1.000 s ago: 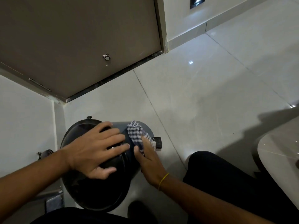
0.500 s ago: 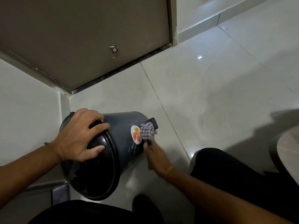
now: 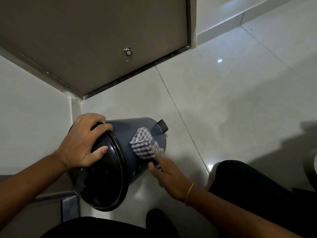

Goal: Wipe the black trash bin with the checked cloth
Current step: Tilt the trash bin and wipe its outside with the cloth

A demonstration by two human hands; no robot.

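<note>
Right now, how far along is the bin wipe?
Mid-job. Set up: the left hand grips the lid rim and holds the black trash bin tilted. In hand: the right hand presses the checked cloth on the grey side wall, near the pedal. Left: the glossy lid and the hidden far side; no view shows which parts are already clean.

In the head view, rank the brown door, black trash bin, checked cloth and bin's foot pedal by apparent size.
1. brown door
2. black trash bin, tilted, nearer the camera
3. checked cloth
4. foot pedal
</note>
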